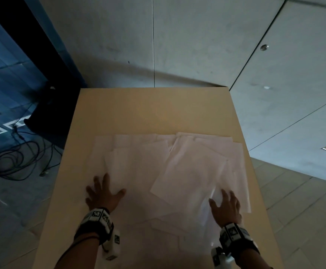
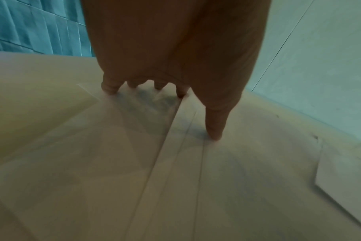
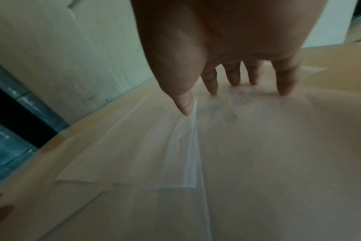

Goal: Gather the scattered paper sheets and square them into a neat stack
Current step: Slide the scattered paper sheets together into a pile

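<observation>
Several white paper sheets (image 1: 158,171) lie scattered and overlapping across the near half of a tan table (image 1: 154,109). My left hand (image 1: 103,193) rests flat with spread fingers on the left sheets (image 2: 134,163); the left wrist view has its fingertips (image 2: 214,135) touching paper. My right hand (image 1: 225,206) lies flat with spread fingers on the right sheets (image 3: 258,154), beside a tilted sheet (image 1: 189,171). In the right wrist view the fingertips (image 3: 188,109) press on the paper. Neither hand grips anything.
The table's far half is bare wood. Its right edge (image 1: 255,181) runs close to the outermost sheets. Grey wall panels (image 1: 197,45) stand behind. Black cables (image 1: 16,158) lie on the floor at the left, near a dark stand (image 1: 47,105).
</observation>
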A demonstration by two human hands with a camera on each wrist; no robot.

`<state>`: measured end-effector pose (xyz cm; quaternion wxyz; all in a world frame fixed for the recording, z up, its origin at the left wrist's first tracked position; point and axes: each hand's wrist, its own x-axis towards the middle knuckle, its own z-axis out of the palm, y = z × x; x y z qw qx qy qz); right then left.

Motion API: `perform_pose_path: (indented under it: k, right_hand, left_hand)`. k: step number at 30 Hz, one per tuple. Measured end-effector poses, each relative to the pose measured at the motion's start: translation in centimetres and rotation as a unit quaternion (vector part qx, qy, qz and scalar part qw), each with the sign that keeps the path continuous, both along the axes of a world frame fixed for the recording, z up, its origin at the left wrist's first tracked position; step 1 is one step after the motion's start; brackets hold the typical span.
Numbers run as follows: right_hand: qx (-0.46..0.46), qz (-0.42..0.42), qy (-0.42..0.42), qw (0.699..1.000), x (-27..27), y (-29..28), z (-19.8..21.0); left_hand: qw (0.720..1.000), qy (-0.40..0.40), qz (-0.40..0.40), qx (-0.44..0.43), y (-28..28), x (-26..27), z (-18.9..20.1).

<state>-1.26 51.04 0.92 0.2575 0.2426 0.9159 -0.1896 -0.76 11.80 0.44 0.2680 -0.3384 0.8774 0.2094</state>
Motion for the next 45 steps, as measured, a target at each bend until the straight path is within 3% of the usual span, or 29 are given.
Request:
perform_pose_path:
  k: [4, 7, 11, 18, 25, 31, 42, 45]
  right_hand:
    - [0.031, -0.025, 0.013, 0.999, -1.1, 2.2, 0.2]
    - [0.017, -0.035, -0.001, 0.999, -2.0, 3.4, -0.3]
    - [0.016, 0.019, -0.021, 0.999, -1.3, 2.5, -0.6]
    - [0.005, 0.057, -0.032, 0.998, 0.6, 0.5, -0.5]
    - [0.005, 0.006, -0.023, 1.000, -1.3, 3.5, -0.3]
    - [0.009, 0.042, -0.029, 0.999, -0.8, 1.6, -1.0]
    - [-0.007, 0.042, -0.021, 0.999, -1.1, 2.3, -0.5]
    - [-0.003, 0.046, -0.024, 0.999, -0.9, 1.8, -0.6]
  left_hand:
    - [0.997, 0.059, 0.040, -0.023, -1.5, -0.3, 0.8]
    - [0.999, 0.025, 0.036, -0.013, -2.5, -1.0, 0.5]
    - [0.999, -0.030, -0.026, -0.016, -1.0, -1.4, -0.4]
    - [0.999, -0.005, -0.048, -0.009, 2.1, -0.4, -0.5]
    - [0.999, 0.030, 0.017, -0.029, -1.2, -1.4, 0.5]
    - [0.998, -0.017, -0.056, -0.024, 0.7, -1.1, -0.6]
    - [0.999, 0.015, -0.016, -0.045, 0.6, -1.6, 0.3]
    - [0.998, 0.002, -0.046, -0.038, 1.6, -1.6, 0.1]
